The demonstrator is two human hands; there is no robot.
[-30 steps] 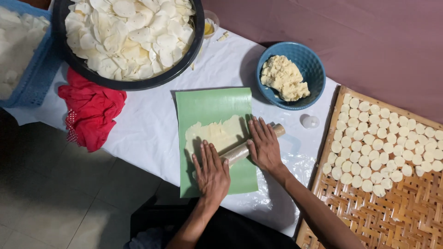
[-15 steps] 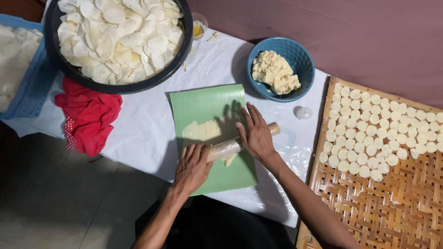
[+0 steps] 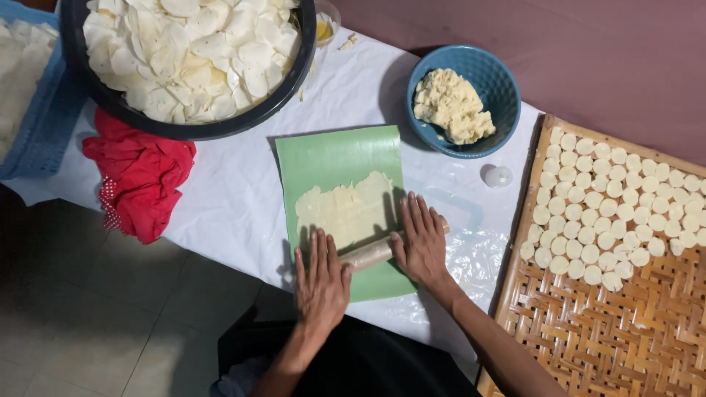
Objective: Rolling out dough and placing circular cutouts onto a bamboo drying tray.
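A green sheet (image 3: 334,158) lies on the white-covered table, with a thin layer of pale dough (image 3: 346,209) flattened on it. A wooden rolling pin (image 3: 369,253) rests across the near end of the dough. My left hand (image 3: 321,278) presses flat on the pin's left part, fingers stretched forward. My right hand (image 3: 421,241) presses flat on its right part, palm down, fingers together.
A blue bowl (image 3: 503,88) of lumpy dough stands beyond the sheet. A woven bamboo tray (image 3: 625,331) with several small dough discs is at the right. A black basin (image 3: 184,129) of white slices, a red cloth (image 3: 140,176) and a small round cutter (image 3: 498,176) lie nearby.
Both hands have drawn the rolling pin back toward me over the dough, and more flattened dough shows beyond the pin. The view has shifted a little.
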